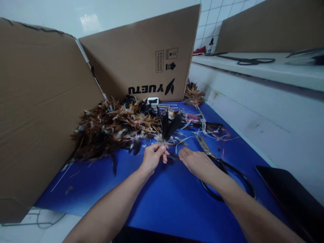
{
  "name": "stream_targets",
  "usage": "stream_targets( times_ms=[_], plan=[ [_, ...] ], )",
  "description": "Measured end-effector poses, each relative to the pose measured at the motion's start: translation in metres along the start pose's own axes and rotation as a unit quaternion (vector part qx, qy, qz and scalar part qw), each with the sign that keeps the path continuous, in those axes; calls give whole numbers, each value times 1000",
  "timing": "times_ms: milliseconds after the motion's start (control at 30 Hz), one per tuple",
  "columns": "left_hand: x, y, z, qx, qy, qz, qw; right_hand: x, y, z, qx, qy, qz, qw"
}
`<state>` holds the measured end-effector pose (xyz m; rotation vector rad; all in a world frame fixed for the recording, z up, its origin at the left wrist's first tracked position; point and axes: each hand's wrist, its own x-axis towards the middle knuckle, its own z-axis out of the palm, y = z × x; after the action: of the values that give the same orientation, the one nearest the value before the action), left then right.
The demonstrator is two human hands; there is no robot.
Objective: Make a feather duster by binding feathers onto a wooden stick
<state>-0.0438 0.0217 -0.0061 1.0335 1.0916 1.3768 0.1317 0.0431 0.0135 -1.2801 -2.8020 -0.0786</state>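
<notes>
My left hand (154, 157) pinches the pale, fluffy base of a few black feathers (170, 127), which stand upright above its fingers. To its right, my right hand (194, 162) is closed with fingertips together, a short way apart from the left. A thin dark wisp shows between the two hands, too blurred to name. Large black-handled scissors (207, 149) lie under and beside my right hand, blades pointing away. Beyond my left hand spreads a big heap of brown and black feathers (111, 125).
Cardboard panels (121, 57) stand at the left and back of the blue tabletop (157, 202). A small white display device (153, 101), thin sticks (165, 106) and pink and white ties (193, 118) lie behind the hands. A black flat object (286, 189) sits at right, below a white ledge (265, 71).
</notes>
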Motion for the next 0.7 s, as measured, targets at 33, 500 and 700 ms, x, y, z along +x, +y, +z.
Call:
stream_targets(
  times_ms=[33,500,700],
  plan=[
    [0,0,0,0,3,1,1000,0,2,0,14,5,0,1000],
    [3,-1,-4,-1,29,25,999,-13,16,-28,309,-69,-44,947],
    [2,-1,-4,-8,24,17,1000,-10,20,-18,262,1,-50,964]
  ],
)
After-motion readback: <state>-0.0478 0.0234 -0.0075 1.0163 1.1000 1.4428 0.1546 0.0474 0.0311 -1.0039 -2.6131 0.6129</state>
